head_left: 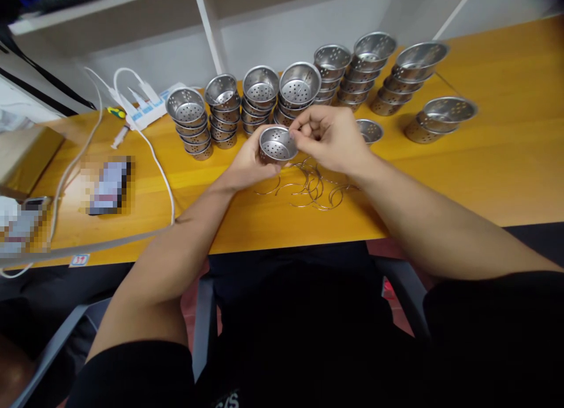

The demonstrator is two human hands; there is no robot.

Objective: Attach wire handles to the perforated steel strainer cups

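My left hand (pixel 247 164) is closed around a small perforated metal cup (pixel 278 144), held tilted with its open top toward me. At the cup's right rim, my right hand (pixel 335 139) is pinched, thumb against forefinger. Whatever lies between those fingertips is too small to make out. Below both hands, a loose pile of thin curved wire pieces (pixel 315 190) lies on the wooden table (pixel 247 223). Another perforated cup (pixel 371 131) stands partly hidden behind my right wrist.
Several stacks of perforated cups line the back, from the left stack (pixel 187 111) to the right stack (pixel 409 73). A shorter stack (pixel 443 117) stands right. Leftward are a power strip (pixel 147 113), a white cable (pixel 161 173), a blurred-out phone-like object (pixel 109 186) and a cardboard box (pixel 29 161).
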